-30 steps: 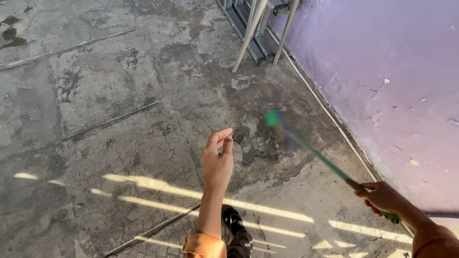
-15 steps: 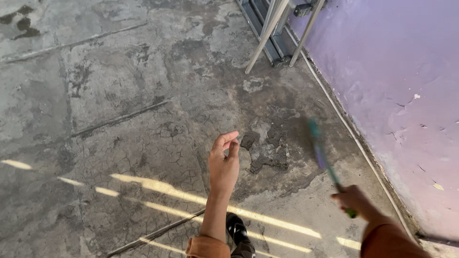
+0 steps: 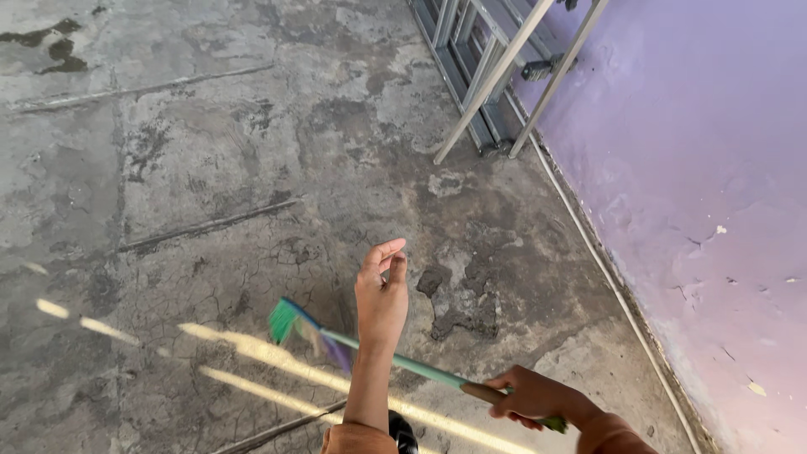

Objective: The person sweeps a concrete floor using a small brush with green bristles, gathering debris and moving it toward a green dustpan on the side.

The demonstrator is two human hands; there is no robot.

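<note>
My right hand [image 3: 528,395] grips the green handle of a small broom [image 3: 395,360]. Its green and purple bristle head lies low over the cracked concrete floor [image 3: 193,168], to the left of my raised left arm. My left hand [image 3: 382,290] is held up in front of me with its fingers loosely curled and nothing in it. The broom handle passes behind my left forearm. A dark patch of broken concrete [image 3: 458,303] lies just right of my left hand.
A purple wall [image 3: 698,151] with peeling paint runs along the right, with a thin pipe [image 3: 605,277] at its base. A metal ladder [image 3: 496,76] leans by the wall at the top. My dark shoe [image 3: 402,430] shows at the bottom edge.
My right hand swung the broom from the right near the wall across to the left, its head now left of my left arm. My left hand stayed raised.
</note>
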